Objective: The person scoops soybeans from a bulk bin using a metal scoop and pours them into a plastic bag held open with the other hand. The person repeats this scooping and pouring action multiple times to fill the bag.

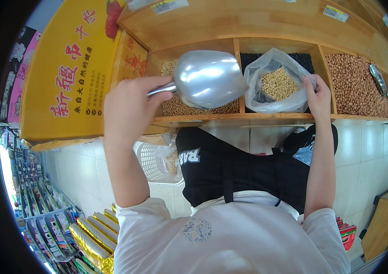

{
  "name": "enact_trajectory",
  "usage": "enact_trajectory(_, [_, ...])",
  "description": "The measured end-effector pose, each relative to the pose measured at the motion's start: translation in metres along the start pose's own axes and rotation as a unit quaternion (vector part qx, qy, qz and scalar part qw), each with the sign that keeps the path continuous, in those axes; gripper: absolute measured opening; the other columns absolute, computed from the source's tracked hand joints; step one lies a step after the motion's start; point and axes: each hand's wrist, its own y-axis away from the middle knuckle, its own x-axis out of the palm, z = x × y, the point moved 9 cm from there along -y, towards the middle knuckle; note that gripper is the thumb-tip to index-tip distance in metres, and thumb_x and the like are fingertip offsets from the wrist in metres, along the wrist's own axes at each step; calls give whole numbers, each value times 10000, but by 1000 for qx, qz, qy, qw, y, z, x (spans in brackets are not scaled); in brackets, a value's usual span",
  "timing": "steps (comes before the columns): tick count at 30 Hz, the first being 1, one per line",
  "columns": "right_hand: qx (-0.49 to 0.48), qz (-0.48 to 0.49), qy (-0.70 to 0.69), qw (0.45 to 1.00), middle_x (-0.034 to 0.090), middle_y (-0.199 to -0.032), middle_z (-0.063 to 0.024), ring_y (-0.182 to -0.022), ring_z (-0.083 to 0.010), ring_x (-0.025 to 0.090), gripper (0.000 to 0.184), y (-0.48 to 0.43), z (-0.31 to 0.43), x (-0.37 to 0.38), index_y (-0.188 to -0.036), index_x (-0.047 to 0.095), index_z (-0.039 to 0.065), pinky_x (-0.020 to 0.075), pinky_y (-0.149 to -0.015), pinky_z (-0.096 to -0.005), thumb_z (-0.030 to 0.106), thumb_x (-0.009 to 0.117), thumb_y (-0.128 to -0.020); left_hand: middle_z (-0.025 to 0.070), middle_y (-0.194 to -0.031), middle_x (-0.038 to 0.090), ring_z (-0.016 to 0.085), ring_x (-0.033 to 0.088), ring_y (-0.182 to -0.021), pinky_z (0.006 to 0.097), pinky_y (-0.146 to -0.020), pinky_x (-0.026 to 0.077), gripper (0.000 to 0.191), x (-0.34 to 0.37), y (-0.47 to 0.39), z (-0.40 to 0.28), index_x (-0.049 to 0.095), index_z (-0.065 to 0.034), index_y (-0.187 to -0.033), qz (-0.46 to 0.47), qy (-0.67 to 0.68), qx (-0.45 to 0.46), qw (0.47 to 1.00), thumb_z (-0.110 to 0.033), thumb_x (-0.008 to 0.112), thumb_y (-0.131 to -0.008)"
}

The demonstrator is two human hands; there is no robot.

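My left hand (125, 106) grips the handle of a shiny metal scoop (211, 78). The scoop hangs over the left bin, its rounded back turned up and its lip beside the bag's left rim; its inside is hidden. In that bin lie pale tan beans (197, 109), partly covered by the scoop. My right hand (318, 96) pinches the right rim of a clear plastic bag (272, 107), whose mouth is spread wide. Pale yellow soybeans (279, 84) lie in the bag. It rests in the middle bin on black beans (304, 60).
To the right, a bin holds peanuts (354, 82) and a second metal scoop (378, 78). A wooden front rail (214, 117) borders the bins. A yellow printed panel (94, 68) stands at left. On the floor, a white plastic basket (147, 164) contains a bagged item.
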Motion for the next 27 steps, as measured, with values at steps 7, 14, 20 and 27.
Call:
enact_trajectory(7, [20,8,2,1000,683,-842,-10,-761,-66,578,243,0,-3,2,-1085,724,-10,470,-697,-251,229,694,-1054,126,-1019,801,326,753,-929,409,-808,576,279,85,-10,86,835,-173,-1153,68,28,-91,993,-284,827,-897])
enact_trajectory(14, [12,3,3,1000,686,-849,-14,-780,-77,588,235,-1,-2,2,-1085,726,-8,478,-715,-255,222,685,-1060,124,-1028,798,336,754,-933,422,-823,580,313,168,-18,88,832,-197,-1169,72,59,-91,992,-372,822,-909])
enact_trajectory(20, [16,6,-2,1000,693,-856,-20,-785,-77,596,230,0,-2,2,-1089,725,-8,482,-718,-255,216,684,-1062,132,-976,798,346,750,-881,437,-790,575,313,182,-14,95,830,-224,-1183,39,133,-128,982,-377,813,-911])
enact_trajectory(27, [16,6,3,1000,691,-847,-15,-772,-69,591,232,-1,-4,2,-1103,730,0,477,-707,-251,223,682,-1064,102,-1059,830,144,759,-893,306,-790,579,341,195,-9,120,787,-38,-1254,-19,298,-183,937,-147,833,-934])
